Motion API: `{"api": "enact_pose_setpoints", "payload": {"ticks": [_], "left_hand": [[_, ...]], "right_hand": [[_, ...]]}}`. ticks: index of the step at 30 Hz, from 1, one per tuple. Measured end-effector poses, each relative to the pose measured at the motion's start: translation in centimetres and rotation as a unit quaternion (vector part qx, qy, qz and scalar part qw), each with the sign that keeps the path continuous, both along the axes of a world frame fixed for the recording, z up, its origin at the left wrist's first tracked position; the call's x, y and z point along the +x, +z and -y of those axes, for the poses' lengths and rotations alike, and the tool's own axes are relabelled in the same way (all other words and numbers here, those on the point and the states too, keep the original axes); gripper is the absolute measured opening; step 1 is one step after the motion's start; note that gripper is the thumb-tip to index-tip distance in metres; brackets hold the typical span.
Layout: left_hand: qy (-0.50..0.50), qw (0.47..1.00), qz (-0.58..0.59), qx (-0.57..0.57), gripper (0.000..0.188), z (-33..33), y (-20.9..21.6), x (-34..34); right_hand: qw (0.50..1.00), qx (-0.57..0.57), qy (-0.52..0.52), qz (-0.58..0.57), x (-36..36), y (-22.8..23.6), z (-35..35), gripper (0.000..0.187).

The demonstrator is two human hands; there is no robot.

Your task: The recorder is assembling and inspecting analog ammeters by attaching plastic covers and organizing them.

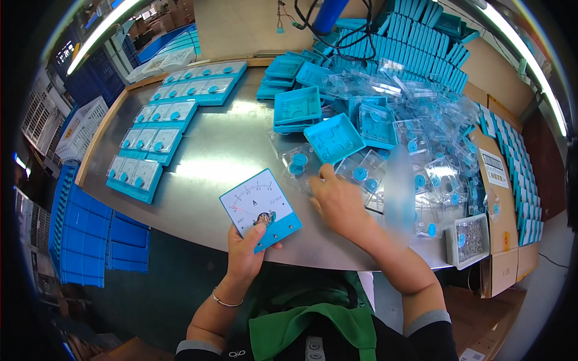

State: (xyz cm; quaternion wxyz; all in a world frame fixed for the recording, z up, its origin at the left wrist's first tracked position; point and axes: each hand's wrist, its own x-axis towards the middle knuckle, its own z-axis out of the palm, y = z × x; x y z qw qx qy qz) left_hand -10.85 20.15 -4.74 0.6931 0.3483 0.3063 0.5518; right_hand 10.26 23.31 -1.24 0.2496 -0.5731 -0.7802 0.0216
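My left hand (pixel 245 248) grips a panel meter (pixel 260 210) by its lower edge, thumb on the front. The meter has a white dial face with a scale and needle, a turquoise base and a small exposed movement at its lower middle; it is tilted and has no cover over the dial. Over the table to the right is my right hand (pixel 340 201), its fingers bent and apart, with nothing visible in them. Beside its fingertips lie a transparent cover (pixel 297 163) with a blue round knob and, just beyond, an open turquoise case (pixel 335 138).
Transparent covers (pixel 442 174) heap up at the right, before stacked turquoise cases (pixel 415 42). Rows of covered meters (pixel 135 174) stand at the left. A tray of small metal parts (pixel 469 240) sits at the right edge, near a cardboard box (pixel 500 222). A blue tool (pixel 330 15) hangs above.
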Motion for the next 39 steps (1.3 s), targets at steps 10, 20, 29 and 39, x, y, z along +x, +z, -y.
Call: {"api": "enact_pose_setpoints", "payload": {"ticks": [10, 20, 29, 39], "left_hand": [[0.070, 0.996, 0.059, -0.009, 0.030, -1.3, -0.6, -4.5], [0.044, 0.997, 0.069, -0.017, 0.032, -1.4, -0.4, -2.4], [0.028, 0.998, 0.056, -0.028, 0.029, -0.6, -0.5, -1.1], [0.021, 0.997, 0.050, -0.056, 0.028, -0.6, -1.1, -0.2]], "right_hand": [[0.976, 0.060, 0.181, -0.109, 0.9, 3.2, 2.1, 0.019], [0.996, -0.038, 0.080, 0.013, 0.7, 0.2, 4.9, 0.040], [0.990, -0.085, 0.113, 0.020, 2.7, -1.3, 5.1, 0.049], [0.995, -0.058, 0.076, -0.003, 1.8, -1.5, 5.2, 0.043]]}}
